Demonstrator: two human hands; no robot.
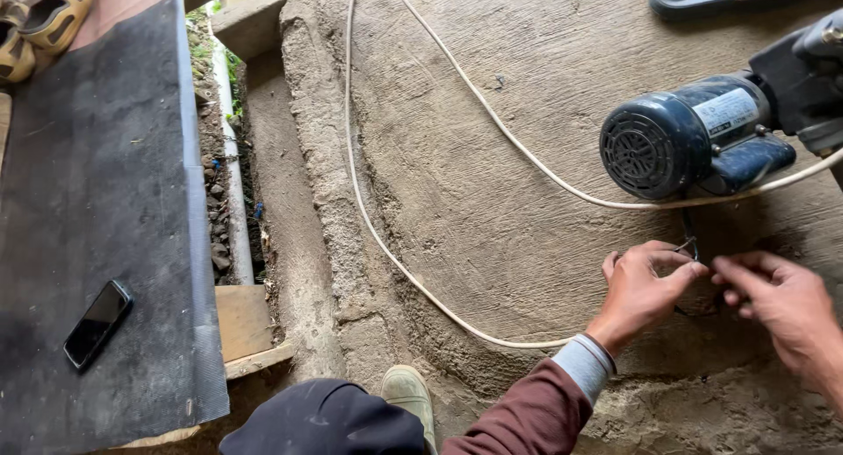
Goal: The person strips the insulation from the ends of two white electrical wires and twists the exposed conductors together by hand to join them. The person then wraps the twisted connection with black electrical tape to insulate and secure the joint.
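Concrete slab | left hand (639, 288) fingers pinch thin wire (688, 244) | right hand (777, 301) fingers curled, grip unclear | blue motor (694, 139)

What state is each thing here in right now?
Left hand: fingers pinched on a thin wire loop.
Right hand: fingers reaching toward the loop, holding nothing visible.
Blue motor: lying on its side on the concrete.
White cable: slack, curving across the concrete.
Phone: screen dark, flat on the black mat.
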